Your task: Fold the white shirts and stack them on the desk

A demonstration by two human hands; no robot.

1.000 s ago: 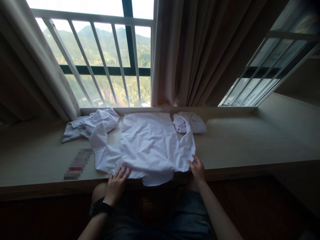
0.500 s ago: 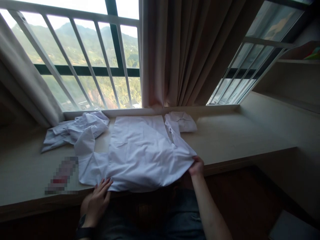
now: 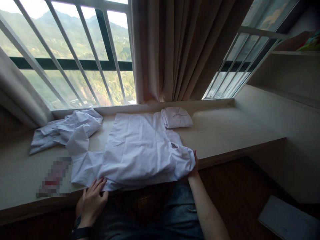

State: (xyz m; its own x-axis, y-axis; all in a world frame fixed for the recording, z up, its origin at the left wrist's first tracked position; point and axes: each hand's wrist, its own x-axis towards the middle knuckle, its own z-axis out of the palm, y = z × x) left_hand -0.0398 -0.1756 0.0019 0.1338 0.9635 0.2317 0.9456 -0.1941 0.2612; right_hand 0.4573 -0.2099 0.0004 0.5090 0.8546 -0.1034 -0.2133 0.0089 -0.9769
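White cotton is pinched at its right edge by the right hand, fingers closed on the shirt spread along the sill's near edge. Flat on the hem lies the left hand, fingers slightly apart. Folding likely goes best with the hem pinned and the fold kept taut. Three white garments are counted: this shirt, a folded shirt and a crumpled garment.

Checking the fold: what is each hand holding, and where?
The right hand grips the white shirt at its near right edge; the left hand rests flat on its near hem.
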